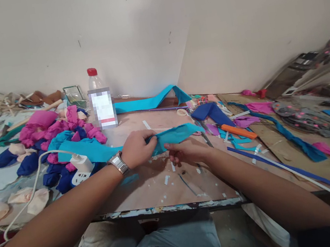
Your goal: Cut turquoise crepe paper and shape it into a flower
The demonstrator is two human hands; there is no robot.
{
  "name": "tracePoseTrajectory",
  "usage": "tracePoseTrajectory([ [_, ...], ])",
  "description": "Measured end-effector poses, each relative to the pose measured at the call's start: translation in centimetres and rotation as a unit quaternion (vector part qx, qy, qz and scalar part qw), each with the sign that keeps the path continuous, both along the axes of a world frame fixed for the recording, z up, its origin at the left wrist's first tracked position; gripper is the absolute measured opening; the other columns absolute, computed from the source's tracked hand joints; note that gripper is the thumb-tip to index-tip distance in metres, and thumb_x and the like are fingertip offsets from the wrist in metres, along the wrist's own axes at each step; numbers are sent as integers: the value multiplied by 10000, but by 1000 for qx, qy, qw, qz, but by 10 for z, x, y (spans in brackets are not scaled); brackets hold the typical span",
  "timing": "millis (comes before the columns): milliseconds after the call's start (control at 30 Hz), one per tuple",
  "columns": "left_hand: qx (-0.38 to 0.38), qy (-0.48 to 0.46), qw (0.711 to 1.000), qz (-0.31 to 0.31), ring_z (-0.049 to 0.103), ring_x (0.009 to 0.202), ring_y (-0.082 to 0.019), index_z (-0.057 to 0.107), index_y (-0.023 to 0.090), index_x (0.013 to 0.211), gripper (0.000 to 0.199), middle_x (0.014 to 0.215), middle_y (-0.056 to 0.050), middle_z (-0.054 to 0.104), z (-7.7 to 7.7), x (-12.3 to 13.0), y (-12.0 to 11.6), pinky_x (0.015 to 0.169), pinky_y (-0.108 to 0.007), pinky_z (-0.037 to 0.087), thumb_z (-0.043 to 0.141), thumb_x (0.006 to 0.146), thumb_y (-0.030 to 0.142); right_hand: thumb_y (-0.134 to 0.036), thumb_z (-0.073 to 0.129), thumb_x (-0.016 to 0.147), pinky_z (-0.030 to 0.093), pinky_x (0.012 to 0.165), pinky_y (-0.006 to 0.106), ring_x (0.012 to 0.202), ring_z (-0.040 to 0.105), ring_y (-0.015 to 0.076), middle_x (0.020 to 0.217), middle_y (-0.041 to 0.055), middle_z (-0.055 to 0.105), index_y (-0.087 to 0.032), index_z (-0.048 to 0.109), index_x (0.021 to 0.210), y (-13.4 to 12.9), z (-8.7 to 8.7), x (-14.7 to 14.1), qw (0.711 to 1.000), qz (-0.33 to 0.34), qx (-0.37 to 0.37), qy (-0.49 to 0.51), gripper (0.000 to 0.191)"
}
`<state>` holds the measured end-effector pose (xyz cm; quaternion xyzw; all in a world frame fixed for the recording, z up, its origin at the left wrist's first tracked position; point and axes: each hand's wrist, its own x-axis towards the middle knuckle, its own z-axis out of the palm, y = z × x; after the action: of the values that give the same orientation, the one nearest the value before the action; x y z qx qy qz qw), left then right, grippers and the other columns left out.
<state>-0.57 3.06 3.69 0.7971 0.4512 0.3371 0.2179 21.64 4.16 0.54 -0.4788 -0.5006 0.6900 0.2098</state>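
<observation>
A long turquoise fabric strip (179, 134) stretches across the middle of the worktable. My left hand (138, 148), with a metal watch at the wrist, is closed on the strip, thumb on top. On the lower edge of the same strip, my right hand (186, 152) pinches it with thumb and curled fingers. The strip's right end rises to a folded tip beyond my right hand. Its other part runs left from my left hand toward a heap of bunched fabric pieces (41, 130) in pink, navy and turquoise.
A red-capped bottle (93, 80) stands by the wall. A white power adapter (82, 163) with a cable lies at left. To the right are an orange-handled cutter (239, 131), a tape ring (182, 112), a blue folded strip (210, 112) and a thin white stick (309, 181).
</observation>
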Motion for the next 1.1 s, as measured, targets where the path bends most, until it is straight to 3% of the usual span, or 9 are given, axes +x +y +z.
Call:
tracePoseTrajectory([
  [133,39,-4,999,-6,685,807,-198,769,204,955,281,921,-45,785,1,2,-6,769,-300,465,494,944,257,-516,759,842,496,422,223,486,600,128,583,25,663,-148,734,811,2,-5,-2,1000,10,-19,-10,371],
  [300,62,10,998,-15,711,848,-214,769,225,1009,272,937,-41,789,2,3,-11,775,-306,467,509,951,277,-438,787,807,500,449,224,487,571,118,563,18,647,-172,660,640,1,-10,-5,999,-31,24,-2,339],
  [433,52,-3,999,5,671,785,-195,754,201,930,260,877,-42,769,4,3,-11,727,-298,431,502,938,265,-443,840,726,500,469,234,488,569,115,549,11,627,-169,654,598,-3,-7,-7,999,-22,41,-2,354],
  [567,10,-5,1000,16,539,645,-158,670,184,736,256,696,-15,668,6,3,-7,615,-293,328,489,904,249,-381,869,653,505,492,258,498,571,125,565,10,646,-171,669,619,-7,0,-8,998,-14,58,0,292],
  [700,-7,12,998,58,441,590,-151,553,191,612,251,595,-4,554,7,1,-2,583,-313,254,482,848,239,-322,854,658,531,589,281,593,621,143,734,36,740,-163,711,748,-6,9,-4,992,30,119,-17,232],
  [833,-14,58,994,94,413,576,-160,547,194,580,250,588,-24,552,6,-1,1,579,-332,222,490,812,267,-355,886,663,574,792,330,930,697,228,1001,66,767,-177,721,1057,0,16,2,978,56,196,31,462],
  [967,-24,81,993,82,410,570,-157,543,193,560,260,584,-30,560,3,-2,2,590,-328,243,485,796,285,-442,887,686,576,779,311,912,698,203,1105,70,748,-233,642,1276,7,19,6,973,-40,213,73,672],
  [1100,-21,84,993,77,369,556,-150,501,193,537,260,565,-20,538,1,-2,2,586,-330,227,477,783,273,-485,880,686,554,752,262,889,690,169,1067,63,750,-219,711,1116,15,17,9,960,-152,222,79,534],
])
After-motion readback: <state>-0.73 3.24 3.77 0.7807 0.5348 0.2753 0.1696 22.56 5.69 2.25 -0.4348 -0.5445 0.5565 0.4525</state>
